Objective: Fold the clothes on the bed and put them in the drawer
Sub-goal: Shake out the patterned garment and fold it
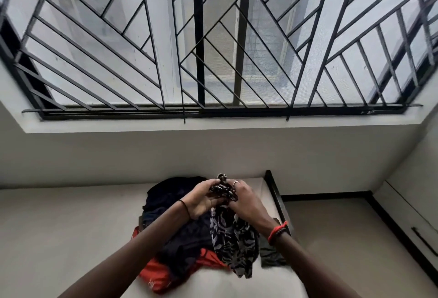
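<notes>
A black-and-white patterned garment [233, 243] hangs bunched from both hands above the bed [71, 238]. My left hand [201, 199] and my right hand [246, 200] grip its gathered top edge close together. Below lies a heap of clothes: dark navy pieces [175, 202], an orange garment [161, 274] and a dark green piece [270, 255]. At the right a white cabinet drawer [410, 221] with a black handle is shut.
A large window with a black metal grille [213, 48] fills the wall beyond the bed. The bed's dark frame edge [276, 193] runs along its right side, with bare floor [343, 238] between bed and cabinet.
</notes>
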Available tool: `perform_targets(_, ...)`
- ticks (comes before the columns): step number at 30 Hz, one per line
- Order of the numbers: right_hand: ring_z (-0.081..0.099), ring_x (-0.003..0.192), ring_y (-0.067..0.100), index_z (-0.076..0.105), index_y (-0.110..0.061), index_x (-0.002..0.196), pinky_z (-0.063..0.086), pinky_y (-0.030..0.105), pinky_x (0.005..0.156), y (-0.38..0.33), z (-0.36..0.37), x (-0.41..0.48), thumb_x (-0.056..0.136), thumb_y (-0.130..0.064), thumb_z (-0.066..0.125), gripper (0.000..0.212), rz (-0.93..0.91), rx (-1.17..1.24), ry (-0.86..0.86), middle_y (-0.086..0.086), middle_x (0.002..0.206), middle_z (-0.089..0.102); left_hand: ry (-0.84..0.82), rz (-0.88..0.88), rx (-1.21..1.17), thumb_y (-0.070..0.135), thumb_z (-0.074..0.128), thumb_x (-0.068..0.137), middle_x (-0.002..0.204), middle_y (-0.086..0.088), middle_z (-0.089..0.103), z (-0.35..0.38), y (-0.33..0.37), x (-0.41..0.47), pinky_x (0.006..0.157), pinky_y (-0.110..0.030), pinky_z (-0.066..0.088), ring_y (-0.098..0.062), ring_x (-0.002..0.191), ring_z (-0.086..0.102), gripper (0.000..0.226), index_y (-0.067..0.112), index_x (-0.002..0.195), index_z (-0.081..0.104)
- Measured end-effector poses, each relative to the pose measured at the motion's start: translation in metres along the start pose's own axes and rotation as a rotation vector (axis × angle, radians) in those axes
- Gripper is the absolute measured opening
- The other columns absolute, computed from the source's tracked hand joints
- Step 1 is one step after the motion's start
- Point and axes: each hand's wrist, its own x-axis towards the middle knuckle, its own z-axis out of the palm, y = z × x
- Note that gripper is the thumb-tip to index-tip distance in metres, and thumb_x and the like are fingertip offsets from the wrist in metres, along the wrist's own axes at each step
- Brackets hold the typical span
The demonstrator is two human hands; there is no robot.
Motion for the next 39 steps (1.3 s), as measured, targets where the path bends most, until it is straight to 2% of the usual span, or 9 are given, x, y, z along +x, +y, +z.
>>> perform_targets(5, 0.063, 0.096, 0.007, 0.062, -0.019, 0.12, 0.046, 0.012, 0.083, 0.005, -0.008, -0.009, 0.076, -0.009, 0.065, 0.045, -0.014, 0.136, 0.048, -0.004, 0.108, 0.07, 0.101, 0.164, 0.675, 0.051, 0.067, 0.079, 0.13, -0.015, 0.052, -0.016, 0.004, -0.012, 0.089, -0.028, 0.052, -0.022, 0.109, 0.058, 0.093, 0.022, 0.15, 0.013)
perform_targets(8, 0.063, 0.088, 0.005, 0.057, -0.015, 0.12, 0.048, 0.008, 0.076, 0.004, -0.009, -0.016, 0.077, -0.013, 0.071, 0.046, -0.019, 0.183, -0.004, 0.0, 0.105, 0.07, 0.09, 0.463, 1.468, 0.087, 0.058, 0.047, 0.157, 0.001, 0.012, -0.026, 0.006, -0.016, 0.118, -0.049, 0.007, -0.013, 0.146, 0.004, 0.13, 0.033, 0.15, 0.0)
perform_targets(11, 0.067, 0.09, 0.012, 0.051, -0.015, 0.118, 0.056, 0.031, 0.081, 0.001, -0.003, -0.021, 0.074, -0.021, 0.075, 0.051, -0.02, 0.219, -0.118, 0.001, 0.104, 0.07, -0.018, 0.588, 1.88, 0.07, 0.065, 0.065, 0.159, 0.008, 0.005, -0.017, 0.002, -0.019, 0.11, -0.062, -0.014, -0.006, 0.144, -0.013, 0.118, 0.03, 0.15, -0.007)
perform_targets(14, 0.066, 0.1, 0.011, 0.041, -0.018, 0.132, 0.054, 0.032, 0.087, 0.002, -0.005, -0.027, 0.071, -0.018, 0.075, 0.07, -0.039, 0.247, -0.221, -0.001, 0.112, 0.068, -0.075, 0.55, 2.152, 0.055, 0.057, 0.079, 0.153, 0.005, 0.029, 0.001, 0.0, -0.025, 0.105, -0.068, -0.015, -0.011, 0.145, 0.013, 0.099, 0.024, 0.151, -0.004)
perform_targets(17, 0.063, 0.091, 0.013, 0.046, -0.013, 0.117, 0.052, 0.027, 0.081, 0.003, -0.018, -0.035, 0.074, -0.012, 0.073, 0.05, -0.028, 0.177, -0.248, -0.001, 0.1, 0.063, -0.187, 0.389, 2.169, 0.039, 0.057, 0.084, 0.134, 0.002, 0.055, 0.007, 0.007, -0.035, 0.114, -0.052, 0.012, -0.018, 0.127, 0.047, 0.069, 0.024, 0.146, 0.029)
perform_targets(21, 0.062, 0.086, 0.014, 0.048, -0.021, 0.107, 0.051, 0.027, 0.077, 0.002, -0.034, -0.05, 0.076, -0.018, 0.071, 0.038, -0.018, 0.134, -0.247, -0.004, 0.091, 0.062, -0.229, 0.365, 1.979, 0.03, 0.058, 0.086, 0.111, -0.007, 0.066, 0.012, 0.017, -0.048, 0.082, -0.033, 0.047, -0.026, 0.104, 0.06, 0.035, 0.019, 0.118, 0.061)
perform_targets(27, 0.057, 0.11, 0.021, 0.032, -0.02, 0.143, 0.047, 0.032, 0.094, -0.008, -0.025, -0.092, 0.076, -0.025, 0.07, 0.078, -0.034, -0.057, -0.182, 0.005, 0.124, 0.058, -0.213, 0.435, 1.986, 0.029, 0.053, 0.087, 0.107, -0.007, 0.066, 0.012, 0.004, -0.069, 0.078, -0.035, 0.049, -0.027, 0.098, 0.061, 0.028, 0.017, 0.11, 0.062)
perform_targets(31, 0.057, 0.087, 0.012, 0.056, -0.013, 0.124, 0.039, 0.003, 0.066, -0.014, -0.017, -0.116, 0.079, -0.014, 0.07, 0.047, -0.019, -0.049, -0.277, -0.002, 0.096, 0.061, -0.296, 0.439, 2.007, 0.024, 0.049, 0.09, 0.121, -0.005, 0.062, -0.008, -0.021, -0.086, 0.09, -0.037, 0.048, -0.026, 0.112, 0.057, 0.035, 0.021, 0.123, 0.059)
perform_targets(39, 0.059, 0.083, -0.002, 0.067, -0.019, 0.099, 0.048, 0.019, 0.076, -0.015, 0.001, -0.169, 0.081, -0.003, 0.061, 0.025, -0.019, 0.116, -0.469, -0.011, 0.088, 0.066, -0.56, 0.284, 1.917, 0.016, 0.05, 0.094, 0.127, -0.009, 0.057, -0.044, -0.054, -0.113, 0.095, -0.028, 0.039, -0.024, 0.117, 0.052, 0.036, 0.011, 0.13, 0.054)
